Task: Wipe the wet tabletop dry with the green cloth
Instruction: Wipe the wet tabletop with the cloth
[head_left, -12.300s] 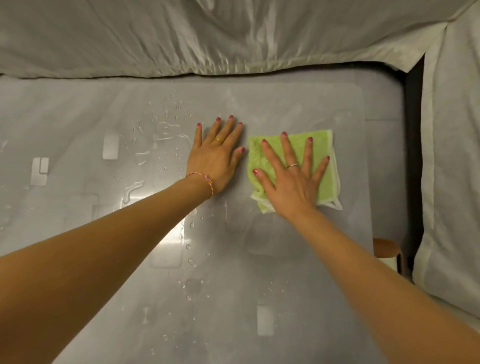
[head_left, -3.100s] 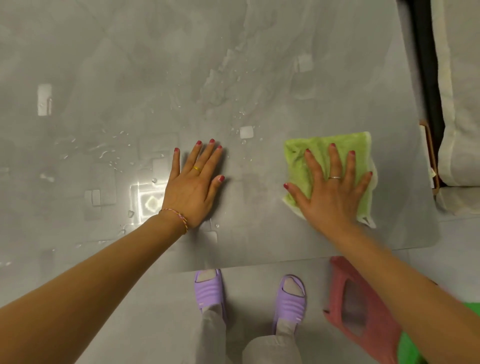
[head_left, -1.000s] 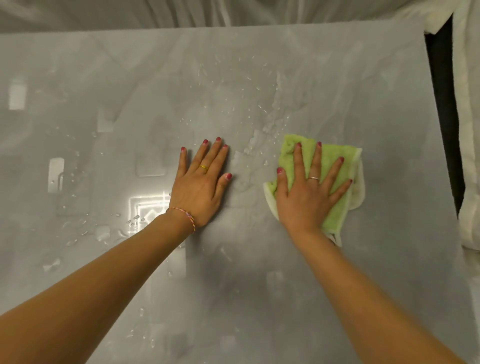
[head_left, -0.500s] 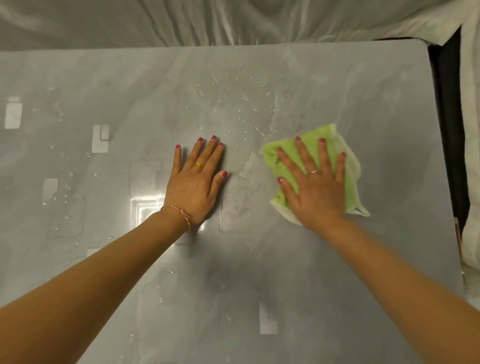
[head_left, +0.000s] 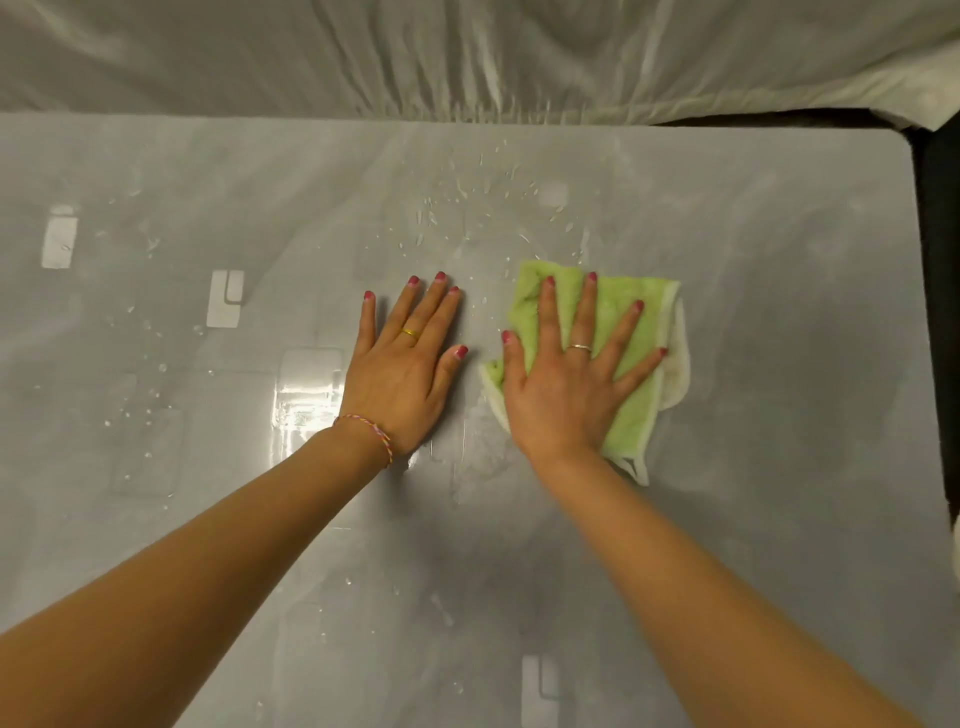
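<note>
Right hand (head_left: 566, 387) is pressing flat, fingers fanned wide, on the green cloth (head_left: 631, 332), left hand (head_left: 402, 371) is lying open and flat just beside it on the wet tabletop (head_left: 779, 312), the rumpled cloth's long axis running toward the far edge, droplets (head_left: 467, 208) sitting beyond.

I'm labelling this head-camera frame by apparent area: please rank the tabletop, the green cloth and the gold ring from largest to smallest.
1. Tabletop, which fills most of the frame.
2. Green cloth, partly hidden under the right hand.
3. Gold ring, tiny, on the left hand.
</note>
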